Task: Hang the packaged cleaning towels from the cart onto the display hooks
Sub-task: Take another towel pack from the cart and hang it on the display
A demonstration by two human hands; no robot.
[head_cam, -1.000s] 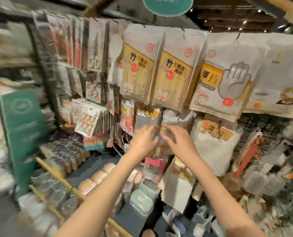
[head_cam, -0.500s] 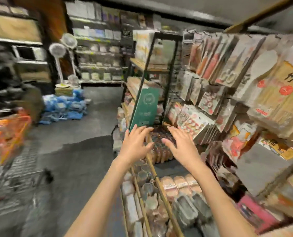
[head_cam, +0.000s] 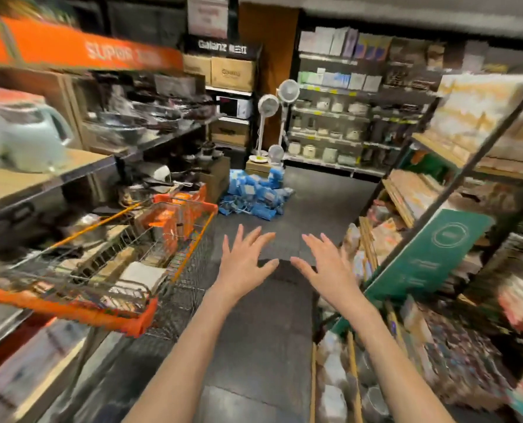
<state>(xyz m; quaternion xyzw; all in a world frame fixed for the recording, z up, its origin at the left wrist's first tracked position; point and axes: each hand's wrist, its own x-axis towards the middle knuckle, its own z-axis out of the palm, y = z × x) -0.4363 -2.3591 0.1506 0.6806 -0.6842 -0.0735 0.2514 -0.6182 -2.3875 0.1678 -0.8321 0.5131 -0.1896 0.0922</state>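
Observation:
Both my hands are stretched out over the dark aisle floor with fingers spread and hold nothing. My left hand [head_cam: 244, 261] hovers just right of the orange wire shopping cart [head_cam: 122, 312], which stands at the left. Inside the cart lie flat packaged goods, one a whitish packaged towel [head_cam: 142, 274]. My right hand [head_cam: 324, 264] is beside the left, near the green sign [head_cam: 431, 257] on the display rack. The display hooks are out of view to the right; only blurred hanging packets [head_cam: 519, 303] show at the right edge.
Shelves with cookware [head_cam: 150, 117] and a pale kettle [head_cam: 31, 132] run along the left. A heap of blue packs [head_cam: 254, 193] lies on the floor ahead, with white fans [head_cam: 280, 102] behind it. Low bins of jars [head_cam: 336, 377] line the rack's foot at the right.
One second ago both hands were at a packet on the hooks; they let go. My view has swung left from the display to the aisle and cart, hands now empty and spread.

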